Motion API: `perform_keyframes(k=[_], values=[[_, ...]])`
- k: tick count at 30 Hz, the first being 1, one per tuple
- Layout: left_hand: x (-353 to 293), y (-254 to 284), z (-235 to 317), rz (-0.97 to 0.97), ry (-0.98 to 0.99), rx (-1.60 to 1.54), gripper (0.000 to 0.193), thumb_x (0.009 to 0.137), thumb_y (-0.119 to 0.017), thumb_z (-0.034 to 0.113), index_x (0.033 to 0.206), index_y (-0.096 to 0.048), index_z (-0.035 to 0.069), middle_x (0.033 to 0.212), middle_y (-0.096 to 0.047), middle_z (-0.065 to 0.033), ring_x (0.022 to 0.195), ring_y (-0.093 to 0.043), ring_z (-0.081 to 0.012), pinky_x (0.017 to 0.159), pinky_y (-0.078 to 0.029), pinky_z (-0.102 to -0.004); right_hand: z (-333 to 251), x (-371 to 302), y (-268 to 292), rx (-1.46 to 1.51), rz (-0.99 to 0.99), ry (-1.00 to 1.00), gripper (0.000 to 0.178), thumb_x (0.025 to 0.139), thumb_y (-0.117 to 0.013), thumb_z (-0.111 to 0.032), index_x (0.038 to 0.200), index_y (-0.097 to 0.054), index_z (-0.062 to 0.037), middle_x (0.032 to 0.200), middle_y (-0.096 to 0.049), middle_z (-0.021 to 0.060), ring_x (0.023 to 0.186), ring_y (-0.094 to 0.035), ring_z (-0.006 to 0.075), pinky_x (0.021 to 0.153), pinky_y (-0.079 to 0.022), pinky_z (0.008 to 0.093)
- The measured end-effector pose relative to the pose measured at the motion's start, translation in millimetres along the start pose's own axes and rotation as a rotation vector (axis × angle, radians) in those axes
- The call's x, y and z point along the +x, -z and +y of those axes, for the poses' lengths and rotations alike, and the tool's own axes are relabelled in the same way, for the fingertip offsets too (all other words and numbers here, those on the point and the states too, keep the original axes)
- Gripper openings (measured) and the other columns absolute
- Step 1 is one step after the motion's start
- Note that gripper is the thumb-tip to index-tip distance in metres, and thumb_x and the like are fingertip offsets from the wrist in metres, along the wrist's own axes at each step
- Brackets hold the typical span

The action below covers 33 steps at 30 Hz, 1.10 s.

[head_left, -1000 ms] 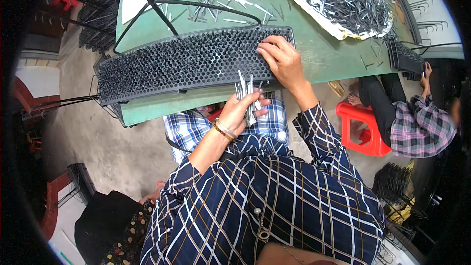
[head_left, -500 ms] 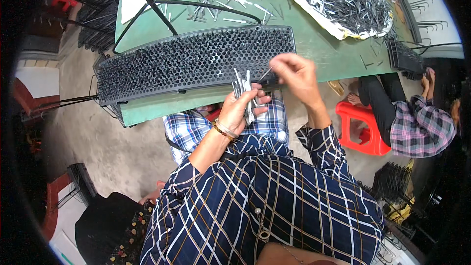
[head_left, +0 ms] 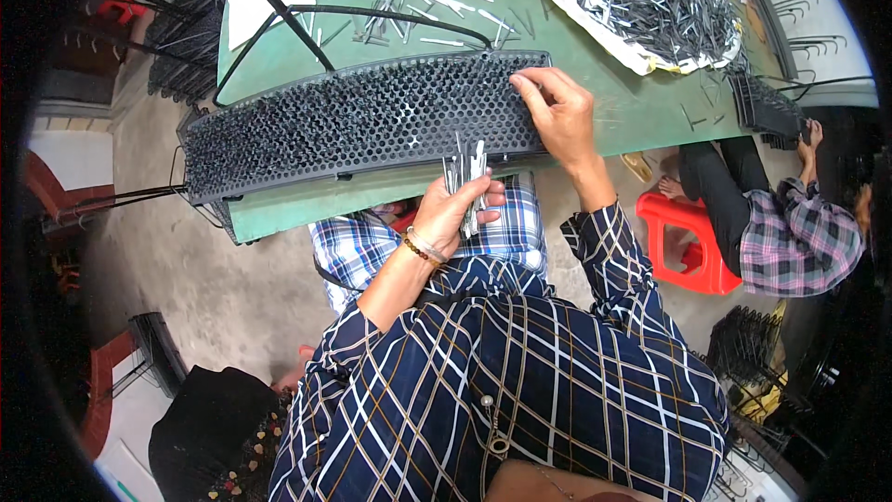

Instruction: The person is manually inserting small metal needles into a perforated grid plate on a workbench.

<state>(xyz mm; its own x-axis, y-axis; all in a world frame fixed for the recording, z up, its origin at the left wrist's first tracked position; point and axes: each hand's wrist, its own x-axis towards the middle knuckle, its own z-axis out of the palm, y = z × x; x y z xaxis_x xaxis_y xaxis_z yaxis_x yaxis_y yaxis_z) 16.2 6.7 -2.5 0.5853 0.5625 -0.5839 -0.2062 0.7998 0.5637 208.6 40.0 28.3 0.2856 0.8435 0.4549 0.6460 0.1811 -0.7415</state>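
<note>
Shifted forward, the right hand (head_left: 561, 119), its grip unclear, is over the long, black, perforated tray (head_left: 437, 119), which stretches leftward from it; the left hand (head_left: 444, 211), farther back, clasps slim grey-white strips (head_left: 459, 173).

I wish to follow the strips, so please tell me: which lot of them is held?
The small bundle in the left grip; unlike it, the scattered strips and the big heap lie on the green table.
</note>
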Motion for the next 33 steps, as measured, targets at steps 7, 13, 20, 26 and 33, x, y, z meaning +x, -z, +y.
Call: perform_keyframes(k=[7, 13, 20, 26, 33], values=[[-2, -4, 3, -0.023, -0.006, 0.007, 0.025, 0.09, -0.057, 0.018, 0.109, -0.053, 0.003, 0.094, -0.064, -0.0111, 0.08, -0.064, -0.0159, 0.061, -0.055, -0.0261, 2, -10, -6, -0.252, -0.041, 0.201, 0.011, 0.077, -0.069, -0.01, 0.085, -0.068, -0.0028, 0.081, -0.061, 0.009, 0.07, -0.06, 0.024, 0.061, -0.049, 0.0318], [-2, -1, 0, -0.04, -0.076, 0.084, 0.02, 0.092, -0.054, 0.02, 0.104, -0.053, 0.004, 0.091, -0.063, -0.0098, 0.073, -0.06, -0.0119, 0.052, -0.049, -0.0219, -13, -15, 0, -0.053, -0.138, -0.007, 0.017, 0.081, -0.067, -0.014, 0.093, -0.068, -0.0017, 0.083, -0.063, 0.0088, 0.073, -0.061, 0.0185, 0.062, -0.048, 0.0285], [-9, -9, 5, -0.159, -0.098, 0.152, 0.02, 0.092, -0.055, 0.018, 0.106, -0.049, 0.004, 0.089, -0.062, -0.0086, 0.071, -0.058, -0.0098, 0.052, -0.046, -0.0197, -22, -25, -10, 0.288, -0.54, -0.427, 0.027, 0.084, -0.065, -0.023, 0.093, -0.067, 0.0021, 0.077, -0.066, 0.0105, 0.065, -0.059, 0.0096, 0.06, -0.048, 0.0267], [-6, -1, 1, -0.184, -0.085, 0.106, 0.02, 0.091, -0.056, 0.019, 0.104, -0.052, 0.004, 0.088, -0.063, -0.0083, 0.071, -0.057, -0.0094, 0.052, -0.046, -0.0202, -20, -20, 0, 0.579, -0.361, -0.558, 0.017, 0.081, -0.067, -0.014, 0.093, -0.066, -0.001, 0.08, -0.066, 0.0025, 0.062, -0.055, 0.0036, 0.05, -0.043, 0.0177], [5, 0, -2, -0.107, -0.03, 0.044, 0.019, 0.09, -0.059, 0.018, 0.101, -0.057, 0.004, 0.094, -0.065, -0.0088, 0.079, -0.061, -0.0114, 0.06, -0.049, -0.0219, 4, -2, 10, 0.127, 0.079, -0.166, 0.014, 0.084, -0.065, -0.008, 0.096, -0.063, 0.0001, 0.077, -0.064, 0.0001, 0.054, -0.045, -0.0003, 0.047, -0.034, 0.0165]])
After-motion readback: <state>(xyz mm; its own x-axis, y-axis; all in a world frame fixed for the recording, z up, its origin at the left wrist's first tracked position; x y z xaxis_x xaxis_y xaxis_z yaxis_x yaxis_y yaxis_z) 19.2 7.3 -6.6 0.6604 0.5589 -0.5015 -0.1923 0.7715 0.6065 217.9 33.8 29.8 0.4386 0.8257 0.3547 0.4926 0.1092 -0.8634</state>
